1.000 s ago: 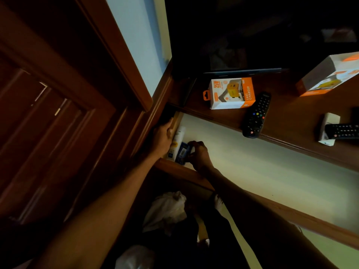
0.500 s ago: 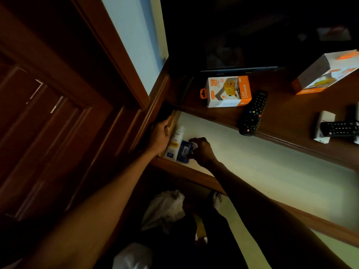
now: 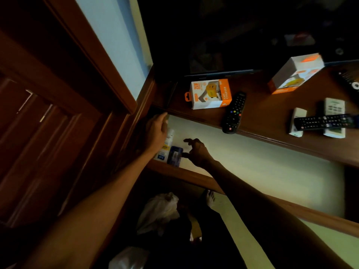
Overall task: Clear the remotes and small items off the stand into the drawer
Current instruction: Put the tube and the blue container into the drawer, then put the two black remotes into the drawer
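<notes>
Fingers point(image 3: 187, 141) of your right hand point(image 3: 196, 152) spread wide and empty beside the blue box point(image 3: 174, 156) in the drawer point(image 3: 252, 162), left hand point(image 3: 156, 133) bracing its edge: next reach for the black remote point(image 3: 234, 113) overhanging the stand point(image 3: 272, 121), gripping it mid-body.

The left hand point(image 3: 156, 133) covers part of the white tube point(image 3: 166, 146); 1 remote point(image 3: 347, 82) is cut off at right.

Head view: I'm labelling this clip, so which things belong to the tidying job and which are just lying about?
Job: drawer, black remote, long remote, white remotes, charger box, second box, white tube, blue pack.

Lying about: plastic bags, door.
</notes>
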Demonstrator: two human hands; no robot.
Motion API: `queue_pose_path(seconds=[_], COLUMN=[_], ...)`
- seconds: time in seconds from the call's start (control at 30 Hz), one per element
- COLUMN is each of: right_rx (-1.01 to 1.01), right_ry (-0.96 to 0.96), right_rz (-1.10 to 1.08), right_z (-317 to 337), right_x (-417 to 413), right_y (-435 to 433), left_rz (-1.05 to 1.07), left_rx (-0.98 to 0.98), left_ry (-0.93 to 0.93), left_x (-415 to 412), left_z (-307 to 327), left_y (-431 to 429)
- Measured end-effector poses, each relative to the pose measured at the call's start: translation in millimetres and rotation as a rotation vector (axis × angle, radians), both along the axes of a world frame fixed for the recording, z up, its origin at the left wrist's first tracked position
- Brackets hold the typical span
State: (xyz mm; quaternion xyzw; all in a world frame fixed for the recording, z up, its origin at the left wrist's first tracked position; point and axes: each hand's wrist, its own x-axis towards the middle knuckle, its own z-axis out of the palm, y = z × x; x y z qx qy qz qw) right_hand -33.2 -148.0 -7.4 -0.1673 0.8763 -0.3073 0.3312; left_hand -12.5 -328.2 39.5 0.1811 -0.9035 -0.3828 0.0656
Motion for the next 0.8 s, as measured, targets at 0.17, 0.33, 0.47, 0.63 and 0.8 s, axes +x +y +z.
queue_pose_path(seconds=[0.17, 0.33, 0.47, 0.63, 0.8], right_rx=[-0.041, -0.06, 0.01, 0.182, 0.373], right_ry=[0.08, 0.194, 0.322, 0.5, 0.573], right_rz=[-0.068, -0.216, -0.326, -0.301, -0.097], right_z=[61.2, 106.5, 126.2, 134.7, 128.1], right_x=[-14.5, -29.9, -48.7, -77.7, -121.3], right_y=[65.4, 151.4, 216.8, 279.6, 328.5], left_rz=[-0.153, -0.302, -0.367, -0.297, -0.318], left_rx=[-0.037, -0.08, -0.187, -0.274, -0.115], left_ry=[0.186, 0.062, -0.074, -0.144, -0.12], left_x=[-28.1, -51.9, -53.9, -57.7, -65.1], left_z=[37.0, 36.8, 24.7, 20.6, 22.0], left_y=[64.4, 135.8, 177.8, 205.9, 228.8])
